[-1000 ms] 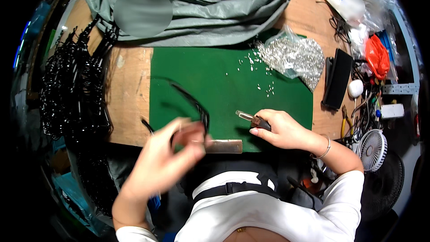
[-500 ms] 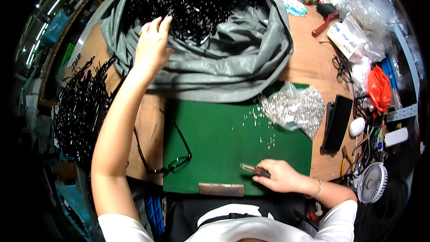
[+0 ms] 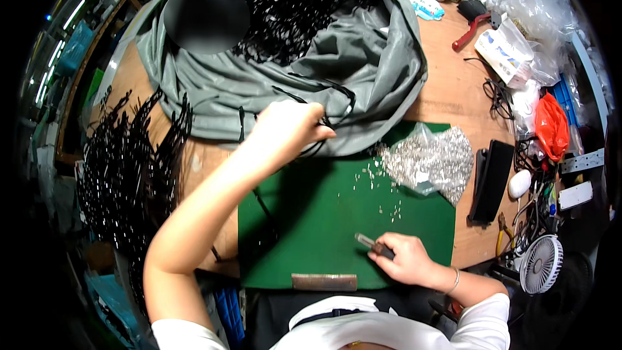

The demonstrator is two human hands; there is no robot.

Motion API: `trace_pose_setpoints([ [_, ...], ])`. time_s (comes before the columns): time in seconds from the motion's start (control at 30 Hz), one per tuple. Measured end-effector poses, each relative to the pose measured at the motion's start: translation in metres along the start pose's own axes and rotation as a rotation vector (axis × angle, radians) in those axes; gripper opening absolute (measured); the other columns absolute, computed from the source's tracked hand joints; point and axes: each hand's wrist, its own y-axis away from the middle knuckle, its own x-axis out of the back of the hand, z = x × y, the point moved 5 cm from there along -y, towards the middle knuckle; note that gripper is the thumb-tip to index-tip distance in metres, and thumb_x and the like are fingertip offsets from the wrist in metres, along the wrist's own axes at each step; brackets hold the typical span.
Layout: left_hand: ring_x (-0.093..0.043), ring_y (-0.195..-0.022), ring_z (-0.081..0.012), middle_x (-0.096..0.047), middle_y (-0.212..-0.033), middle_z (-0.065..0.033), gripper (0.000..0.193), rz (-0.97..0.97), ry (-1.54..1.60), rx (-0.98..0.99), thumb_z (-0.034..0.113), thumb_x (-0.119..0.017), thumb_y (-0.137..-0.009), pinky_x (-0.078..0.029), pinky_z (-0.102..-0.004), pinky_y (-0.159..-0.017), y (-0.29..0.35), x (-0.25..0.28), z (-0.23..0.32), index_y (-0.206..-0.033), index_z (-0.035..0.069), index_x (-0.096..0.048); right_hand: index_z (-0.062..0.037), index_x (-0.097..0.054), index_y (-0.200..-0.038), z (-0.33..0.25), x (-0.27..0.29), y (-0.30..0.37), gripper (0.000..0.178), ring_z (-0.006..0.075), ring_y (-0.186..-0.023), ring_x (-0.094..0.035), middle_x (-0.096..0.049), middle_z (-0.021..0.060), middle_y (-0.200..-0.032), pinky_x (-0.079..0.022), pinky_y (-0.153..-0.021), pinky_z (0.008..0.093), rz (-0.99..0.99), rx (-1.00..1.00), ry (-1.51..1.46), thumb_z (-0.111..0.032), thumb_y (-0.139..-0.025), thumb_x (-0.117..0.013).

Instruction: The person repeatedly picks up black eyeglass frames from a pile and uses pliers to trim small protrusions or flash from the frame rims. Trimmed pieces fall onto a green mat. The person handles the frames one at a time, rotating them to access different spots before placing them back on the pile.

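My left hand (image 3: 288, 128) is closed, its fingers pinching a thin black strand (image 3: 350, 100) that loops out to the right over the grey cloth (image 3: 259, 87). It hovers above the cloth's near edge and the far side of the green mat (image 3: 311, 220). Behind it, a heap of shiny black strands (image 3: 298, 6) lies in the cloth. My right hand (image 3: 407, 258) is wrapped round a small hand tool (image 3: 370, 244) with dark handles and a metal tip pointing left, low over the mat; whether its jaws are apart is too small to tell.
A clear bag of small silvery pieces (image 3: 433, 159) rests on the mat's right, with loose pieces (image 3: 372, 174) beside it. A metal plate (image 3: 324, 282) lies at the mat's front edge. More black strands (image 3: 123, 168) hang at left. A black case (image 3: 490, 181) and a small fan (image 3: 541, 264) stand right.
My left hand has come nearer and to the right, away from the left of the black heap, and a black strand now shows in its fingers. My right hand keeps the tool nearly still.
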Motion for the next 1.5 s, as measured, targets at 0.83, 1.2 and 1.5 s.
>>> trace_pose_setpoints([
  [0.83, -0.059, -0.057, -0.0206, -0.056, -0.094, -0.0265, 0.044, 0.383, 1.811, 0.364, 0.005, -0.055, -0.081, -0.052, -0.0314, -0.055, 0.194, 0.032, 0.124, -0.114, 0.003, -0.027, -0.0005, -0.049, -0.079, -0.010, 0.032, 0.021, 0.014, 0.0335, -0.072, -0.054, -0.053, 0.0152, -0.071, -0.043, -0.065, 0.0405, 0.117, 0.037, 0.361, -0.006, -0.069, -0.058],
  [1.2, -0.049, -0.066, -0.0073, -0.056, -0.100, -0.0181, 0.089, 0.332, 1.449, 0.329, -0.013, -0.062, -0.067, -0.040, -0.0194, -0.068, 0.233, -0.022, 0.159, -0.131, 0.007, -0.004, -0.0004, -0.049, -0.079, 0.001, -0.004, -0.003, 0.013, 0.0331, -0.070, -0.054, -0.052, 0.0154, -0.071, -0.044, -0.063, 0.0405, 0.006, 0.104, 0.510, -0.003, -0.069, -0.057],
  [1.5, -0.052, -0.077, -0.0120, -0.041, -0.120, -0.0225, 0.088, 0.365, 1.454, 0.198, -0.015, -0.056, -0.071, -0.044, -0.0242, -0.073, 0.194, -0.034, 0.165, -0.133, 0.007, 0.003, 0.0016, -0.053, -0.082, -0.045, 0.014, 0.034, 0.013, 0.0170, -0.064, -0.054, -0.055, 0.0100, -0.074, -0.043, -0.060, 0.0275, -0.003, -0.096, -0.300, -0.009, -0.077, -0.060],
])
